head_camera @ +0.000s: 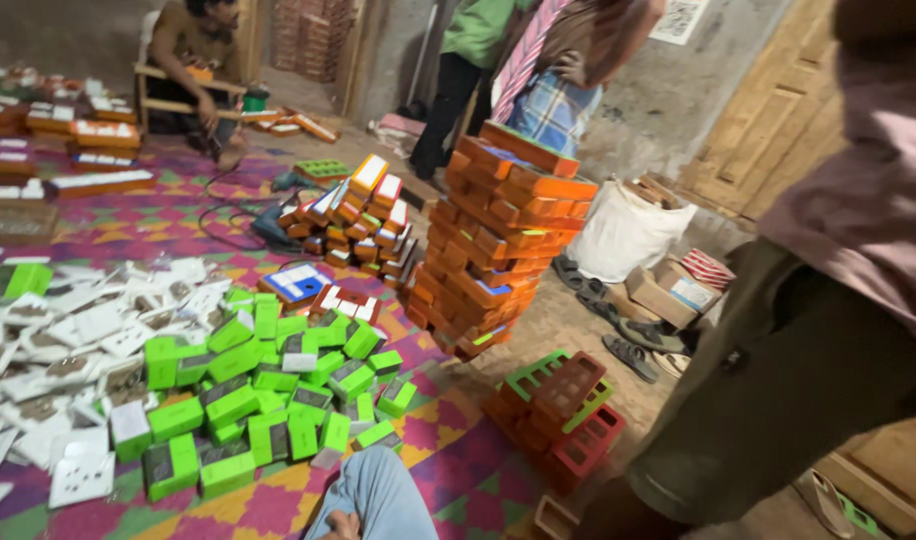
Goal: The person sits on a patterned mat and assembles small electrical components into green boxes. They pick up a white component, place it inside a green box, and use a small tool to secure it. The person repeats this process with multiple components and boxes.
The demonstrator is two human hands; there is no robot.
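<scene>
White flat plastic switch plates strewn far left; heap of bright green small boxes on patterned mat; leaning stack of orange cartons centre. Wearer's hands out of view; fingers cannot be told.

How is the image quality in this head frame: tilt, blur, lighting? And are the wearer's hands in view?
Head view: horizon strongly tilted; dim indoor light, no glare; the person's trousers at right are close and soft with blur; the orange box stack and green boxes read clearly; the seated person far back is dark. Neither of the wearer's hands shows.
</scene>
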